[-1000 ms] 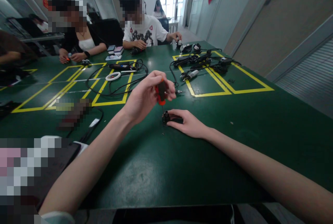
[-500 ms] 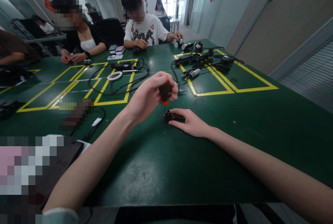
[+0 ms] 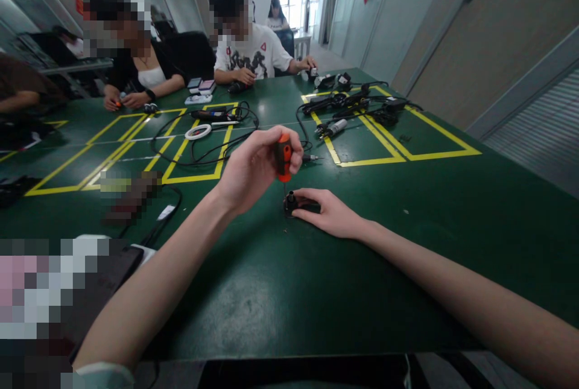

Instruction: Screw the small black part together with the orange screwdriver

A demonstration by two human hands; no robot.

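Note:
My left hand is closed round the orange and black handle of a screwdriver. The screwdriver stands upright, its thin shaft reaching down to the left end of a small black part on the green table. A short round post sticks up from that part. From the right, my right hand grips the same part between thumb and fingers and keeps it against the table. Its exact kind is not clear. A tiny speck, perhaps a screw, lies just in front of it.
Yellow tape marks boxes on the green table. Black cables and adapters lie at the back right. A white ring and a corded black tool are at the back left. Co-workers sit across the table.
The screwdriver handle has turned in my left hand, so more of its orange side faces me. My right hand and the black part stay in place.

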